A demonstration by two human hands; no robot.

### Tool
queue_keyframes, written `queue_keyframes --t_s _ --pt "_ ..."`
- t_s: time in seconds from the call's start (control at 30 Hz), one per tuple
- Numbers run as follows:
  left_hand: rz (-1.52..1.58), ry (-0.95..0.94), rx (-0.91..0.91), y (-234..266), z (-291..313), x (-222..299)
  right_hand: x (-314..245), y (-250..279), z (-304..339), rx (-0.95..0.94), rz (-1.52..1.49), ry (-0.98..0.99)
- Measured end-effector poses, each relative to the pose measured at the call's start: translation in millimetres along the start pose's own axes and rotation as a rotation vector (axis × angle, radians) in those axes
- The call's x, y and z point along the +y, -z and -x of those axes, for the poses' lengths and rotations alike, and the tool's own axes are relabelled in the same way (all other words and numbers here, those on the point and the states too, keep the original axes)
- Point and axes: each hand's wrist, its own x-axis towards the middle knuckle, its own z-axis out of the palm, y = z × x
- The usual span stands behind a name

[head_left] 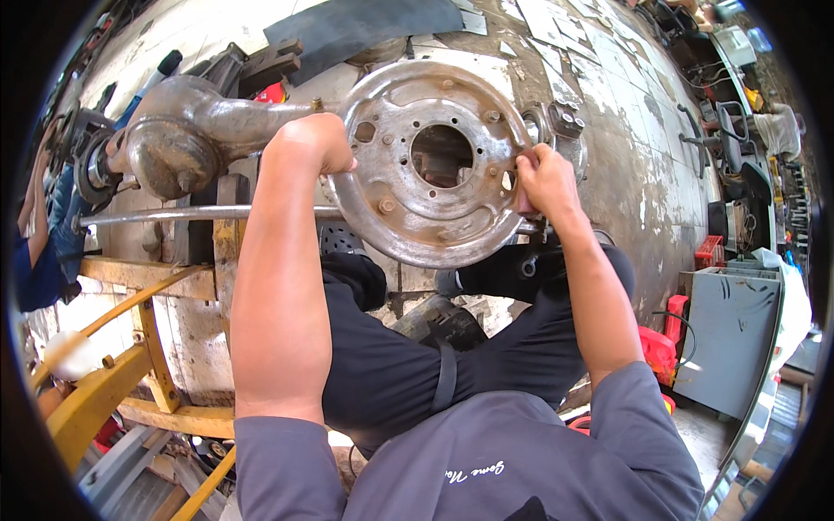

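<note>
A round, worn metal brake backing plate (369,207) stands facing me, with a large centre hole and smaller holes and bolt heads around it. My left hand (332,143) is closed on its left rim, the fingers mostly hidden behind the edge. On the right rim my right hand (547,178) is closed too, its thumb over the front face. Something reddish-brown shows under the right fingers; I cannot make out what. Just behind the plate's right edge sits a metal hub-like part (566,126). An axle housing (178,130) with a bulging middle extends to the left.
A steel rod (200,214) runs below the housing. Yellow metal frames (148,373) fill the lower left, where another person's arm (39,195) shows. A grey metal cabinet (728,334) stands at the right beside red items (658,354). A dark sheet (365,30) lies on the floor ahead.
</note>
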Motion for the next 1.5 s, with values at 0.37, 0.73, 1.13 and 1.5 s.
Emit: queue_keyframes --t_s 0.37,0.73,1.13,1.5 --pt "0.015 -0.006 0.028 -0.7 1.6 -0.3 3.6 3.7 2.0 -0.048 0.063 0.005" --pt "0.009 0.027 0.025 -1.0 2.6 1.9 2.7 9.0 10.1 -0.092 -0.052 0.024" --pt "0.136 -0.046 0.231 -16.9 -1.7 -11.0 24.9 55.4 -27.9 0.095 -0.498 0.216" --pt "1.266 -0.666 0.097 -65.0 16.5 109.3 4.5 61.4 -9.6 -0.494 -1.343 -0.003"
